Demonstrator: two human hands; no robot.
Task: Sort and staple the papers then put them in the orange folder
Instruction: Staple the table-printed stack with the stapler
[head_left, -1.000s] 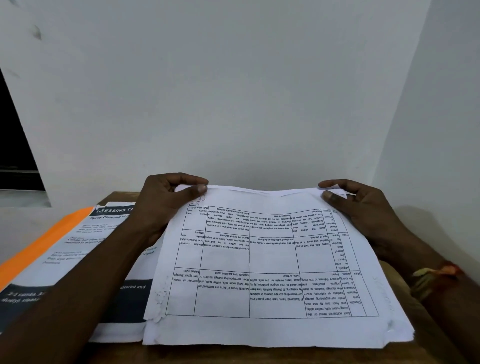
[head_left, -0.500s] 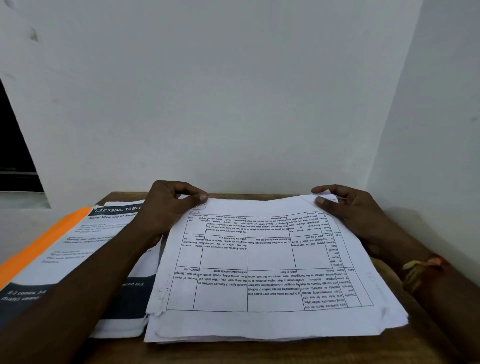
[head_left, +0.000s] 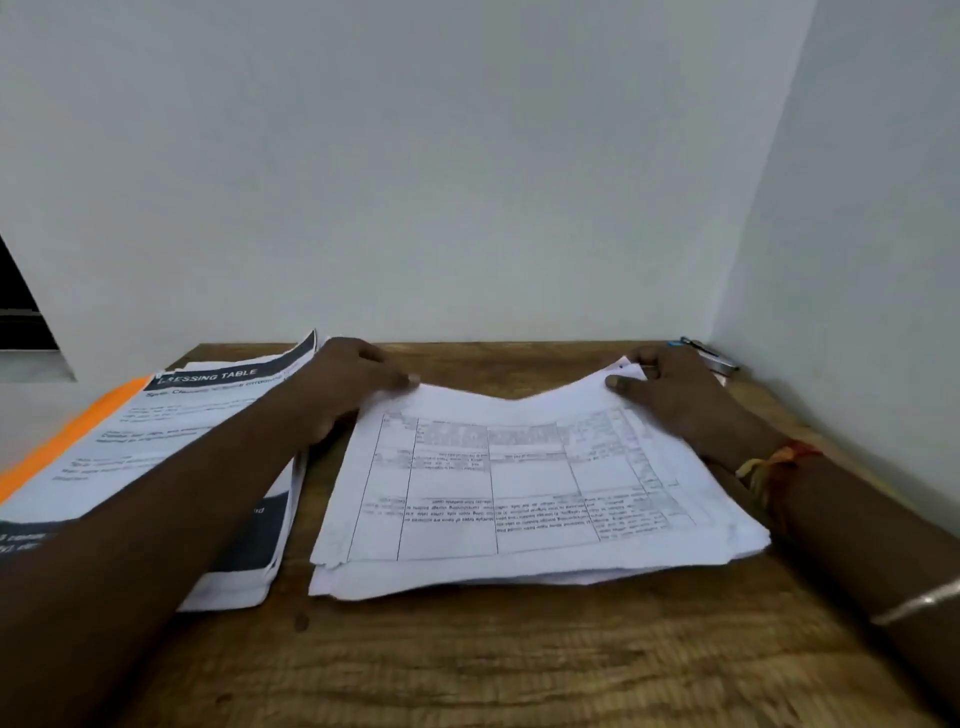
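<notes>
A stack of white papers (head_left: 519, 509) with a printed table lies on the wooden table, its text facing away from me. My left hand (head_left: 348, 389) pinches the stack's far left corner. My right hand (head_left: 670, 389) grips the far right corner, which is lifted a little off the table. A second pile, topped by a sheet headed "DRESSING TABLE" (head_left: 171, 436), lies to the left under my left forearm. It rests on the orange folder (head_left: 67, 441), of which only the left strip shows. A metal stapler (head_left: 711, 356) sits in the far right corner, partly hidden by my right hand.
The wooden table (head_left: 519, 649) stands in a corner, with white walls behind and to the right. Bare wood shows along the near edge. A dark opening is at the far left.
The stack, earlier raised and tilted towards me, has come down almost flat on the table. Both hands kept their hold on its far corners and moved away from me. The stapler has come into view.
</notes>
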